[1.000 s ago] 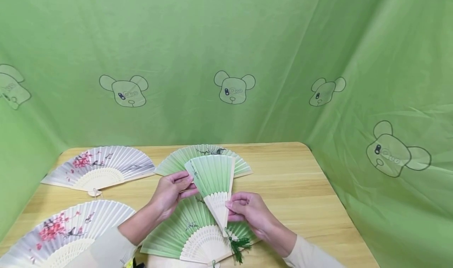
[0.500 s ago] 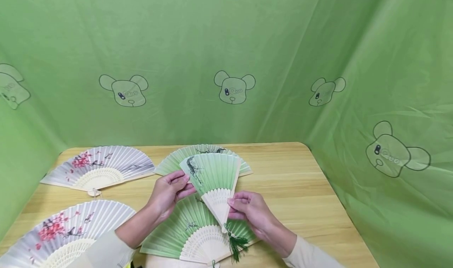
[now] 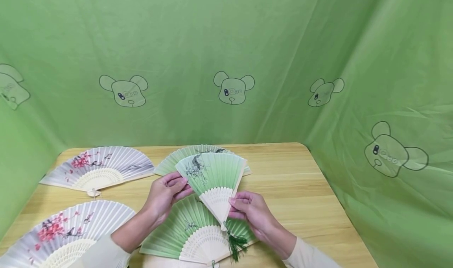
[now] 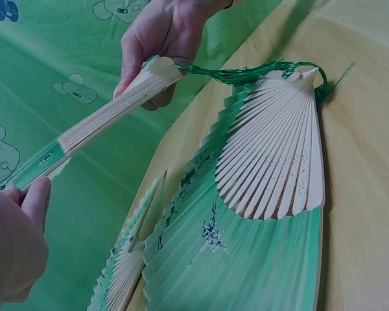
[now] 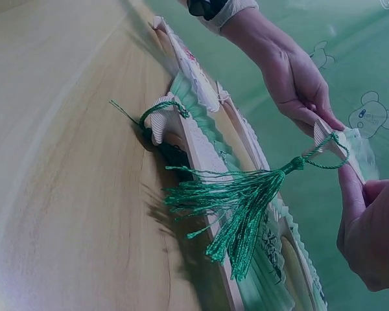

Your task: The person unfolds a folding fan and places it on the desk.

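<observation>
A partly spread green folding fan point(image 3: 212, 173) with a dark branch print and pale slats is held above the table between both hands. My left hand point(image 3: 163, 195) pinches its left outer edge between thumb and fingers. Near the pivot, my right hand point(image 3: 253, 213) grips the right guard slat. From the pivot hangs a dark green tassel point(image 5: 246, 207). Below lies a spread green fan point(image 3: 166, 236), partly covered by the held one in the head view. Another spread green fan point(image 3: 173, 161) rests behind, its middle hidden by the held fan.
Two spread white-grey fans with pink blossom lie at the left, a far fan point(image 3: 124, 163) and a near fan point(image 3: 109, 217). The wooden table point(image 3: 301, 205) has a rounded far right corner. Green cloth point(image 3: 184, 36) with bear-head outlines surrounds it.
The held fan has spread wider, showing more of the branch print. My left hand has moved slightly left with its edge, while the right hand stays nearly in place.
</observation>
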`<state>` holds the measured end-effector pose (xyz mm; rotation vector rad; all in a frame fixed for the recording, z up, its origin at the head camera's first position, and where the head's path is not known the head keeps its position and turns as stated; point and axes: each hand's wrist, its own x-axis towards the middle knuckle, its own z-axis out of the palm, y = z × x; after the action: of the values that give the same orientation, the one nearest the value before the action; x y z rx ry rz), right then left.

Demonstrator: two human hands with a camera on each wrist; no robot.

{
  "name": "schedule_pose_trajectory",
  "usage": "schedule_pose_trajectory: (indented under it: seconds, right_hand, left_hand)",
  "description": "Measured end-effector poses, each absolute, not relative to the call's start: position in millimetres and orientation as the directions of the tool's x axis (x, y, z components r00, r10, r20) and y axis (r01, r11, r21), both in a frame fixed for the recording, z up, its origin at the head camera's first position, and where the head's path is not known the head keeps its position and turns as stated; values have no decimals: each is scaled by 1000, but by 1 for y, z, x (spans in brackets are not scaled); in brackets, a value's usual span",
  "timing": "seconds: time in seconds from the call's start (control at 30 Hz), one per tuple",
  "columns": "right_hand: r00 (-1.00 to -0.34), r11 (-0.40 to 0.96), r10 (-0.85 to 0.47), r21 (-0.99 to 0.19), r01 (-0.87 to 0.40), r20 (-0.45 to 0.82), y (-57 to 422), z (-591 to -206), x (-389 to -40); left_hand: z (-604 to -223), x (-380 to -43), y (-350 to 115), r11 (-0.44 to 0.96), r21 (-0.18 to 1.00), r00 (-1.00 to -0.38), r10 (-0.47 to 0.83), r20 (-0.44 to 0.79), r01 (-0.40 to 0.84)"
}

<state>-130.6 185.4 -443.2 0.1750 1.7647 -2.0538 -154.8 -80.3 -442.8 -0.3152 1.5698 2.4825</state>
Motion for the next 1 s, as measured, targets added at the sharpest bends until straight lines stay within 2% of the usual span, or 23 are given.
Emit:
schedule_pose_trajectory:
  seconds: [1.0]
  right_hand:
    - [-918,-206,-144,-897,392,-368,188,-445,-126]
  left_hand:
    - [-452,-140,-82,-488,849,-970,-19,-242,-203]
